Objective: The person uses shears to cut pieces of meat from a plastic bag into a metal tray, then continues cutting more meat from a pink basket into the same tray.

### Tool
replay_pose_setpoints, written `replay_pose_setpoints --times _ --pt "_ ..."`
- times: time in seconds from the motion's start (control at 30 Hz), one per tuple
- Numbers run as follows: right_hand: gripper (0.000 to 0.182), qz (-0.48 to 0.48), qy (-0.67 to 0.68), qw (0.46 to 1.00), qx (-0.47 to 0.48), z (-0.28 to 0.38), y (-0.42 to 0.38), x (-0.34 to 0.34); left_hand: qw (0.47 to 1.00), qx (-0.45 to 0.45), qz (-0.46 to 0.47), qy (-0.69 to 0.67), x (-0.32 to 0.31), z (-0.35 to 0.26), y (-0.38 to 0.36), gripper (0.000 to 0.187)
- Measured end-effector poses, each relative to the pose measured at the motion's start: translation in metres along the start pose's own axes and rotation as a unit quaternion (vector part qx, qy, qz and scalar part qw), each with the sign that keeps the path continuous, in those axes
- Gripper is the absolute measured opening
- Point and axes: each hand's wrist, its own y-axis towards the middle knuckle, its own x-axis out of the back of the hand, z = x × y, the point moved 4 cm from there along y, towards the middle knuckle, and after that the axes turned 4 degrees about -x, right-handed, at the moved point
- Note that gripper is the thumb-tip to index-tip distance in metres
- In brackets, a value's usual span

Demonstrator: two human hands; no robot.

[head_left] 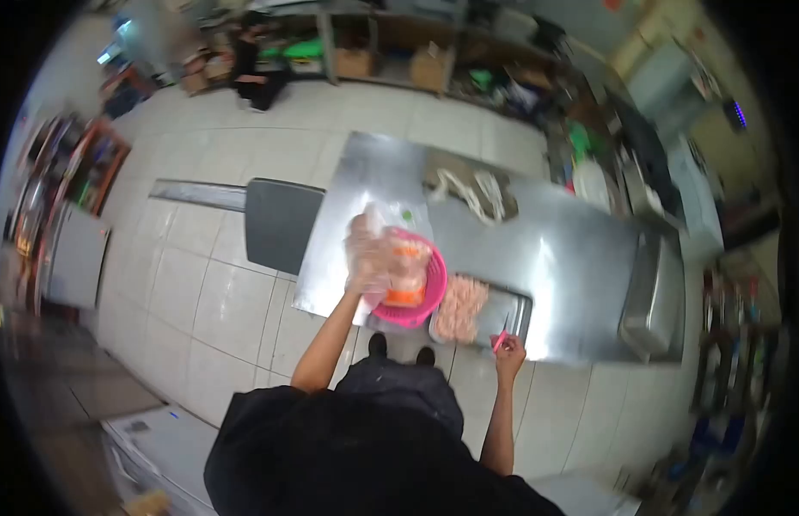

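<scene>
My left hand (pixel 365 262), smeared by motion, is over the left side of a pink basket (pixel 435 292). Whitish clear plastic (pixel 375 222) shows around its fingers; I cannot tell whether they grip it. Inside the basket lie packs with orange labels (pixel 405 294) and pale pink contents. My right hand (pixel 509 348) is closed around a small pink-handled tool (pixel 501 339) with a thin dark tip, at the near right corner of a metal tray (pixel 507 303). Pale pink raw meat pieces (pixel 460 308) fill the tray's left part, right beside the basket.
The steel table (pixel 571 267) spans the view before me. White strips lie on a brownish mat (pixel 473 191) at its far side. A steel container (pixel 650 297) stands at the right end, a grey panel (pixel 283 222) beyond the left. Another person (pixel 251 64) is near the back shelves.
</scene>
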Motion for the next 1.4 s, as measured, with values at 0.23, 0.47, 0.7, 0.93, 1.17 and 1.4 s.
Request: replay_pose_setpoints --times 0.23,0.47,0.7,0.93,1.17,1.4 --pt "0.02 0.169 -0.053 0.969 0.17 0.084 0.102 -0.046 0.86 -0.153 0.309 0.377 -0.073 -0.052 0.087 0.078" --pt "0.024 0.225 -0.015 0.962 0.15 0.02 0.115 -0.004 0.774 -0.075 0.481 0.405 -0.115 0.036 0.101 0.042" --pt "0.059 0.355 -0.195 0.896 0.183 0.104 0.141 -0.032 0.852 -0.228 0.422 0.209 -0.099 0.062 0.089 0.009" --pt "0.074 0.332 -0.47 0.684 0.449 0.169 0.164 -0.119 0.831 -0.2 0.359 0.374 -0.046 -0.098 0.046 0.009" --pt "0.067 0.403 -0.52 0.653 0.375 0.187 0.154 -0.155 0.814 -0.271 0.314 0.407 -0.052 -0.104 0.042 0.008" --pt "0.063 0.43 -0.358 0.752 0.349 0.17 0.163 -0.156 0.811 -0.327 0.316 0.368 -0.041 -0.116 0.041 0.009"
